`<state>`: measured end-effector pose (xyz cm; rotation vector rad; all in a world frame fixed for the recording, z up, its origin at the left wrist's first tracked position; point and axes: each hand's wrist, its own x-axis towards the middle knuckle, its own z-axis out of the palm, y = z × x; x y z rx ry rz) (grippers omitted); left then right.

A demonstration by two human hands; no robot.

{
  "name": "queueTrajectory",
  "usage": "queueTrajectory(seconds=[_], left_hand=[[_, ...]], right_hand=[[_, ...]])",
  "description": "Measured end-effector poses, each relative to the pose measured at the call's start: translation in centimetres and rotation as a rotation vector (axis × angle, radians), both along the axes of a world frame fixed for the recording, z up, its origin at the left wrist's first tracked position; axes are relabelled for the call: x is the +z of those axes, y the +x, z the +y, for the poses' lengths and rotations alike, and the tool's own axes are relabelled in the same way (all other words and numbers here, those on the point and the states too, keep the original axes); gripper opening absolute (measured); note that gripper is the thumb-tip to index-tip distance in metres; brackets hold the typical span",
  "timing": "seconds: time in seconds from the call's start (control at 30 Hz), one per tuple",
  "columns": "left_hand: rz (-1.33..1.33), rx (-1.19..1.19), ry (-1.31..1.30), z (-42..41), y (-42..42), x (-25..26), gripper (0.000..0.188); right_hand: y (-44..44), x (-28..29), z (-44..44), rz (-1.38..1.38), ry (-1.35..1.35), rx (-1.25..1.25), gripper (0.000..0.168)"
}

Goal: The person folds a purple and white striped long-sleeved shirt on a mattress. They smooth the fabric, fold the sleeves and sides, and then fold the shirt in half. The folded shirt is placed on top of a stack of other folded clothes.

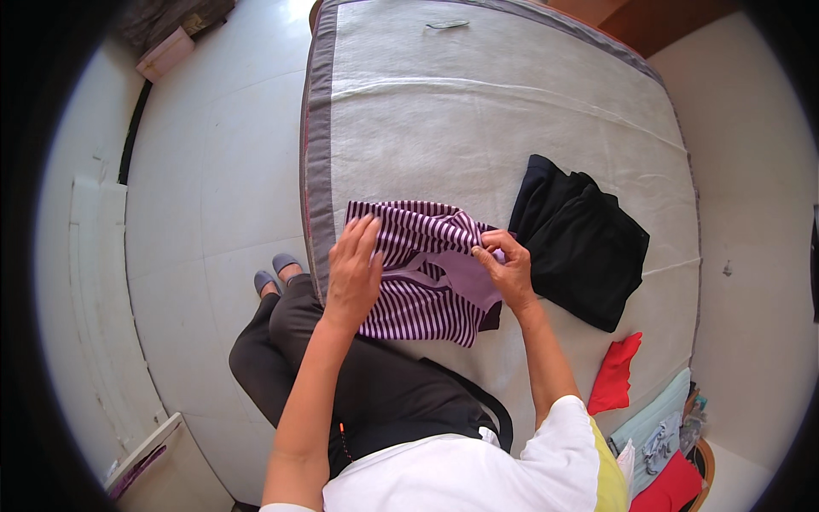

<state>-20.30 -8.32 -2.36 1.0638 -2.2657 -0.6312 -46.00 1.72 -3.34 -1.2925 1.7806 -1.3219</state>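
Note:
A purple-and-white striped garment [422, 313] lies partly folded on the bed in front of me. Plain lilac fabric [472, 275] shows at its right side, and a little dark purple cloth sticks out from under it. My right hand [510, 264] pinches the striped cloth between thumb and fingers at the upper right. Over the garment's left edge, my left hand [354, 276] rests with extended fingers and the thumb apart, gripping nothing that I can see. Just right of my right hand is a folded black garment [582, 249].
The bed [409, 141] has a pale cover with a grey border. Eyeglasses [448, 25] lie near its far edge. To my right are a small red cloth [615, 374], a pale green folded cloth [652, 409] and another red cloth [672, 486]. A wall [748, 192] runs along the right.

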Motion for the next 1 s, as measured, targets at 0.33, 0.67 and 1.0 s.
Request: queueTrajectory(seconds=[0.33,0.67,1.0], left_hand=[[0.064,-0.323,0.121,-3.9,-7.6,-1.7,0.009],[0.013,-0.483,0.306,-4.5,-6.5,0.2,0.006],[-0.033,-0.444,0.349,-5.9,-6.6,-0.2,0.005]], right_hand=[[-0.3,-1.3,1.3,-0.040,0.071,-0.092,0.020],[-1.7,3.3,-2.9,0.370,0.272,0.337,0.073],[-2.4,0.8,-2.8,0.245,0.114,0.215,0.021]])
